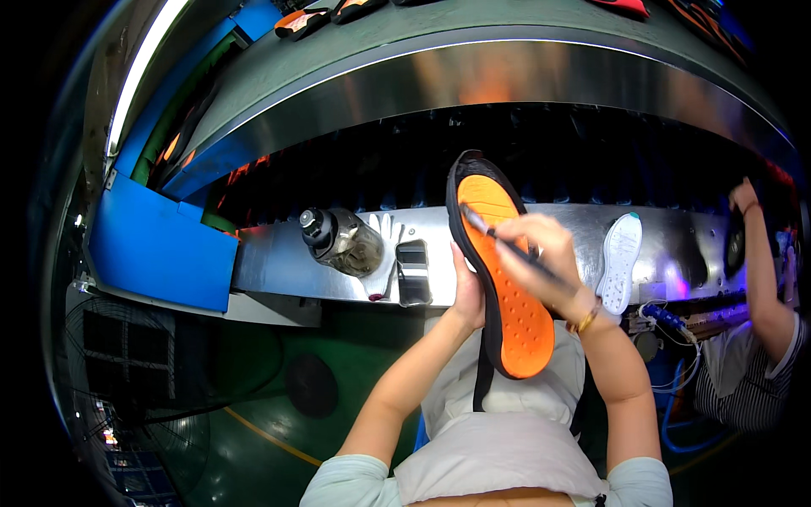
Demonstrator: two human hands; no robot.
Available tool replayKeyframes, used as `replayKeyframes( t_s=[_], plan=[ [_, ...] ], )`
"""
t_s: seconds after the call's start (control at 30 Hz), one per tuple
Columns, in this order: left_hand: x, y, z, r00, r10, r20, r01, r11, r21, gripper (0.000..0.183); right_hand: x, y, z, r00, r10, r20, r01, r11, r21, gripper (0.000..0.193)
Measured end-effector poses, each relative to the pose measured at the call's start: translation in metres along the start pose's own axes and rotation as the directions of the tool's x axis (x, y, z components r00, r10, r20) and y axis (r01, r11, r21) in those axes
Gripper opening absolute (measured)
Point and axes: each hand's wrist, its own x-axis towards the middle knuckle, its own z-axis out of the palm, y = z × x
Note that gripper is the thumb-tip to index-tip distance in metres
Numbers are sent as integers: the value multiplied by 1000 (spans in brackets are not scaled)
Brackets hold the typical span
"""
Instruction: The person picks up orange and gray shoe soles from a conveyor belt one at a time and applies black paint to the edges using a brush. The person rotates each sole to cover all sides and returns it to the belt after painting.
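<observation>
Pale apron (498, 460) is closest to us, and just beyond it our left hand (469, 289) has its fingers clamped on the edge of a black-rimmed orange sole (517, 325). Our right hand (545, 247) is a bit blurry, but its fingers grip a dark brush-like tool (478, 222) over the sole's upper part. White sole (622, 258) lies on the metal tabletop (270, 266), off right.

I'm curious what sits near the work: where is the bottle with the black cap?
In the head view, the bottle is on the metal ledge, to the left of the left hand, right beside the white glove.
</observation>
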Motion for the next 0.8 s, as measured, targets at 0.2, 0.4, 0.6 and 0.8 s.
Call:
replayKeyframes(
  t_s=[0.2, 0.4, 0.6, 0.8],
  plan=[
    [-16, 26, -15, 985, 115, 127, -113, 993, -20, 85, -40, -38, -38, 865, 54, 498, -202, 947, 248, 14],
    [-29, 9, 25, 922, 64, 383, -26, 994, -105, 83, 17, -26, -50, 901, 346, 260, -429, 792, 435, 14],
    [-32, 14, 20, 954, 256, 154, -263, 965, 22, 70, 4, -51, -48, 865, 20, 502, -341, 756, 558, 16],
    [-36, 26, 21, 949, 255, 186, -280, 952, 123, 80, -1, -37, -50, 866, 236, 441, -459, 725, 513, 16]
  ],
)
